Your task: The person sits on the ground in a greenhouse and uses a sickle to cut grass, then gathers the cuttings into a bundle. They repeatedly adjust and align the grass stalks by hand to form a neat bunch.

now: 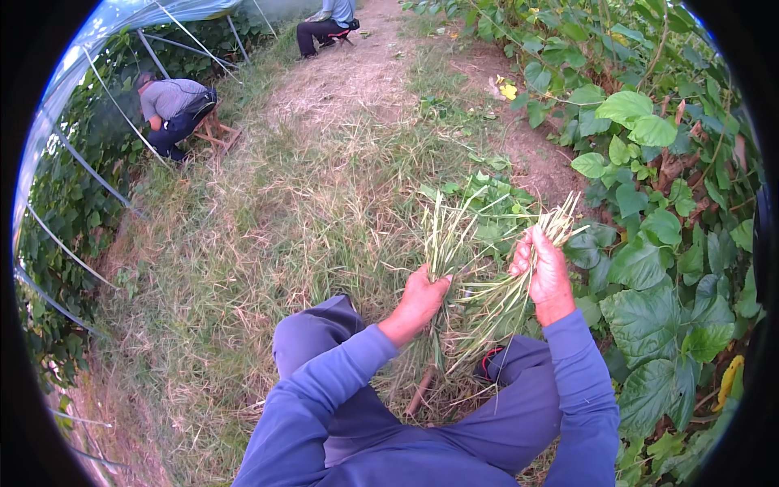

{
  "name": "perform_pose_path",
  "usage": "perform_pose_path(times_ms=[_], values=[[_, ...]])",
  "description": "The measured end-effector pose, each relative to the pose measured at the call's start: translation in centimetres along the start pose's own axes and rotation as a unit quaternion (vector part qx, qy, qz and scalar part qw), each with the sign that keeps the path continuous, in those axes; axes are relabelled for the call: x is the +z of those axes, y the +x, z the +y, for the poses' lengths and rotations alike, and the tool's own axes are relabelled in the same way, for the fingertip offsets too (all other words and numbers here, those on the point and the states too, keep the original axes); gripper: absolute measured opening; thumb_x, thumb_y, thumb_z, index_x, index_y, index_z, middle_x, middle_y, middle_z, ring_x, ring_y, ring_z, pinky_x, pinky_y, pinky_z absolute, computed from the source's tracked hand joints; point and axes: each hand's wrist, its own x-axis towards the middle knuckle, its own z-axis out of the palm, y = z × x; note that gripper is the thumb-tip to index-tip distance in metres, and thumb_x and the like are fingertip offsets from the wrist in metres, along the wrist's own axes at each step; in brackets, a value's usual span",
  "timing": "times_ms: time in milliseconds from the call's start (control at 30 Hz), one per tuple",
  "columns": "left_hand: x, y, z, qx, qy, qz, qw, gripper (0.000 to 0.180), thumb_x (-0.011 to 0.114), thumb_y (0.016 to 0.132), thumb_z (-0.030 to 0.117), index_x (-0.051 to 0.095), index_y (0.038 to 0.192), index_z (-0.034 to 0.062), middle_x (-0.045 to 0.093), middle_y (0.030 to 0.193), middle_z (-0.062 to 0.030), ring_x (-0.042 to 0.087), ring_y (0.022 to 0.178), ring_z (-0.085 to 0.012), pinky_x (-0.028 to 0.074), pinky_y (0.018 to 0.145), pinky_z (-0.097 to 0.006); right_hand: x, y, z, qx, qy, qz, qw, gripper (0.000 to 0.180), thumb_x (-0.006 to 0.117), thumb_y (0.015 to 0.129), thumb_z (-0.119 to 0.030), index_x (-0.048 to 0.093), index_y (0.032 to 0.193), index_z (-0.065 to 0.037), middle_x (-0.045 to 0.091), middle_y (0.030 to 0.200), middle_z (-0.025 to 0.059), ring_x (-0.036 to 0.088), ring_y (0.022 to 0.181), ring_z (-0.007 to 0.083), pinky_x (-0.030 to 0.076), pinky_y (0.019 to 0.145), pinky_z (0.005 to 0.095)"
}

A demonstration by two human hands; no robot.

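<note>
Above the grassy ground (268,243), the left hand (422,299) grips a grass bundle (445,235) while the right hand (545,272) clutches pale stalks (560,221)

light: soft, even daylight, no hard shadows | glare: pale sheet (122,16) at 11 o'clock | edges: black fisheye rim, lines bend | focus: mostly sharp
</note>
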Motion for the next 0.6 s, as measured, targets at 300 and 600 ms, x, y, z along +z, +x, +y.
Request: perform_pose_path(times_ms=[300, 600], values=[[-2.9, 1.2, 3.2, 0.011, -0.077, 0.15, 0.986, 0.01, 0.056, 0.091, 0.005, 0.053, 0.1, 0.003, 0.058, 0.081, -0.0028, 0.055, 0.063, -0.0101, 0.048, 0.053, -0.026, -3.3, 0.7, -4.4, -0.107, 0.009, 0.109, 0.988, 0.026, 0.056, 0.095, -0.033, 0.05, 0.081, -0.012, 0.046, 0.061, -0.001, 0.041, 0.046, 0.0093, 0.036, 0.042, 0.0261], [-3.6, 0.8, 5.2, 0.032, -0.082, 0.108, 0.99, 0.015, 0.06, 0.09, 0.011, 0.056, 0.103, 0.0036, 0.06, 0.08, -0.001, 0.056, 0.062, -0.0097, 0.048, 0.052, -0.024, -5.2, 1.0, -4.7, -0.132, -0.034, 0.191, 0.972, 0.022, 0.063, 0.091, -0.028, 0.05, 0.081, -0.012, 0.047, 0.061, -0.0017, 0.041, 0.045, 0.0088, 0.036, 0.04, 0.0255]])
